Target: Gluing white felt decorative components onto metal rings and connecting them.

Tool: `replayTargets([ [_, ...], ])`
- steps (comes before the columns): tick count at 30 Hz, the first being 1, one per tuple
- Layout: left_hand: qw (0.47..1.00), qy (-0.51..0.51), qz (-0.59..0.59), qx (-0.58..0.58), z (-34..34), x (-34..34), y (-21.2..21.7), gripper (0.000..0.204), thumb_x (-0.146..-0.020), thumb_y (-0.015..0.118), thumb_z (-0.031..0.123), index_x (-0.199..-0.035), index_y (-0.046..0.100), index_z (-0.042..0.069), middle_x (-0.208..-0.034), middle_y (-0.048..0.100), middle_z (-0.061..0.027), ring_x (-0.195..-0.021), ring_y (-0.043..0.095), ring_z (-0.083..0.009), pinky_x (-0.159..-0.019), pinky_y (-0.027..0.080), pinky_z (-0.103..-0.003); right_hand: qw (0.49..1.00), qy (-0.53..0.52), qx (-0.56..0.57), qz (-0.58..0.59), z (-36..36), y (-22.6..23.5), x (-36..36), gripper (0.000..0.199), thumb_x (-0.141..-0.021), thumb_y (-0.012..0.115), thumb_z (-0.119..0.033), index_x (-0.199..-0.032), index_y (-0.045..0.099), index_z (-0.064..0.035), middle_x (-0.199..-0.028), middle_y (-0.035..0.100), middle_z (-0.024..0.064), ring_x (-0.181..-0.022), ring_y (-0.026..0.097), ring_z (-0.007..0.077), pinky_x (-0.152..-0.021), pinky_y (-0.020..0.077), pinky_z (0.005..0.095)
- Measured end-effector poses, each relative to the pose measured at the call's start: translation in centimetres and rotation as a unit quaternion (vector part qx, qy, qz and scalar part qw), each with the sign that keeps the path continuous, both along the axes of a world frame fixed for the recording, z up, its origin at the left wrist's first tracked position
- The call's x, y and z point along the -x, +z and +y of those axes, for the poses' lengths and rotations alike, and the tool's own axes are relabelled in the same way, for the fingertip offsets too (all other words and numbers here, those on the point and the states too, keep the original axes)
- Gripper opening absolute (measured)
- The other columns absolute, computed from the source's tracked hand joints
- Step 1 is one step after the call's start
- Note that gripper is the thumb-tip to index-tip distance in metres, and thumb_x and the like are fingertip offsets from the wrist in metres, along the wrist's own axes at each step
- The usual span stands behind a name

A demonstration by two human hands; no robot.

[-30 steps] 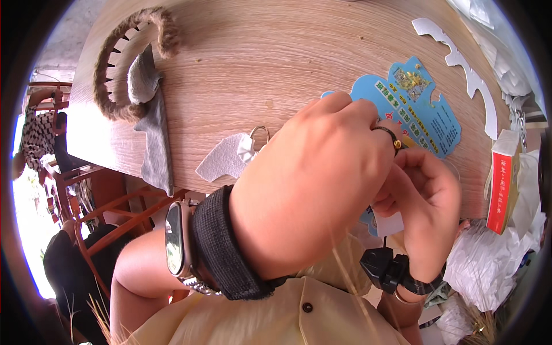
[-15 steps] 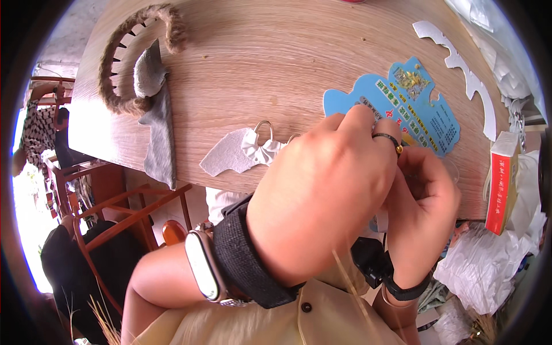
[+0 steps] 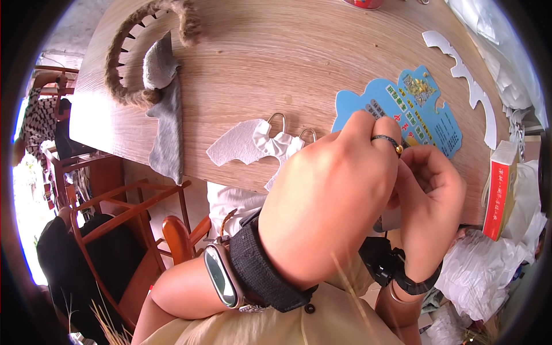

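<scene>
My left hand (image 3: 333, 190), with a ring and a watch strap at its wrist, bends over the table's near right part, fingers curled and closed. Against its fingertips sits my right hand (image 3: 431, 198), thumb and fingers pinched together. Whatever they hold between them is hidden behind the left hand. Beyond them lies a blue cloud-shaped printed card (image 3: 359, 100), partly covered by my fingers. To the left of my left hand, a pale felt cutout (image 3: 236, 146) rests near the table edge, with a white fabric bow (image 3: 276, 142) and metal loops by it.
A brown furry toothed hairband (image 3: 112, 66) and grey felt pieces (image 3: 167, 135) lie at the left, one hanging over the edge. On the right are a curved white strip (image 3: 474, 86), a red-and-yellow box (image 3: 497, 195) and crumpled plastic bags (image 3: 477, 270). Wooden chairs (image 3: 123, 215) stand left.
The view has shifted slightly, so the table items appear farther right and lower, and more of a red can shows at the far edge. My hands stay together in nearly the same pose.
</scene>
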State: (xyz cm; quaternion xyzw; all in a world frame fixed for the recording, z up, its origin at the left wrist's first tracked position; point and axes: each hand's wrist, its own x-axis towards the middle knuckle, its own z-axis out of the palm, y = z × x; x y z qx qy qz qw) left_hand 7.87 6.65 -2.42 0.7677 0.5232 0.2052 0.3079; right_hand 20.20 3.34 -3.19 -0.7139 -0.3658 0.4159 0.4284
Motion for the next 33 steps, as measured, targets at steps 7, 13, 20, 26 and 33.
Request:
replayTargets([
  [7, 1.0, -0.02, -0.019, -0.007, 0.2, 0.3, -0.3, 0.021, -0.074, 0.065, 0.003, -0.093, 0.059, 0.01, -0.084, 0.06, -0.0075, -0.067, 0.061, -0.031, -0.056, 0.049, -0.038, 1.0, 0.019, -0.006, -0.01, -0.1, 0.1, 0.1, 0.01, -0.083, 0.063, 0.001, -0.079, 0.056, 0.0048, -0.066, 0.059, 0.0021, -0.056, 0.057, 0.0053, -0.05, 0.0433, 0.0181],
  [13, 0.999, -0.044, 0.003, -0.019, 0.4, 0.4, -0.2, 0.02, -0.074, 0.064, 0.002, -0.092, 0.061, 0.01, -0.086, 0.061, -0.006, -0.067, 0.062, -0.0292, -0.055, 0.05, -0.035, 0.999, 0.018, 0.011, 0.029, 0.2, 0.6, -0.4, 0.008, -0.084, 0.063, 0.001, -0.081, 0.057, 0.0051, -0.069, 0.063, 0.0051, -0.06, 0.061, 0.0074, -0.052, 0.0462, 0.0185],
  [20, 0.996, -0.08, -0.025, -0.007, 1.1, 1.2, -0.4, 0.026, -0.071, 0.066, 0.002, -0.096, 0.063, 0.008, -0.091, 0.063, -0.0068, -0.069, 0.062, -0.0291, -0.058, 0.051, -0.035, 0.993, 0.024, 0.055, 0.1, 0.5, 0.6, -1.4, 0.008, -0.085, 0.061, -0.001, -0.081, 0.057, 0.0048, -0.07, 0.065, 0.0077, -0.061, 0.063, 0.0095, -0.054, 0.0488, 0.02],
  [26, 0.997, -0.082, 0.011, -0.01, 0.6, 0.9, 0.1, 0.028, -0.069, 0.07, 0.008, -0.097, 0.065, 0.007, -0.096, 0.063, -0.0066, -0.07, 0.063, -0.0279, -0.061, 0.052, -0.034, 0.993, 0.021, 0.048, 0.106, 0.5, 0.4, -1.2, 0.008, -0.086, 0.059, -0.003, -0.082, 0.056, 0.0027, -0.069, 0.062, 0.0048, -0.058, 0.057, 0.0077, -0.054, 0.0443, 0.019],
  [33, 0.996, -0.065, 0.051, -0.046, 0.3, 0.1, 0.2, 0.027, -0.069, 0.071, 0.009, -0.095, 0.065, 0.007, -0.094, 0.063, -0.0053, -0.068, 0.064, -0.023, -0.058, 0.053, -0.031, 0.996, 0.053, -0.011, 0.069, -0.3, 0.2, -1.3, 0.005, -0.087, 0.057, 0.002, -0.084, 0.054, 0.0055, -0.072, 0.063, 0.0068, -0.067, 0.061, 0.0084, -0.061, 0.0486, 0.0195],
])
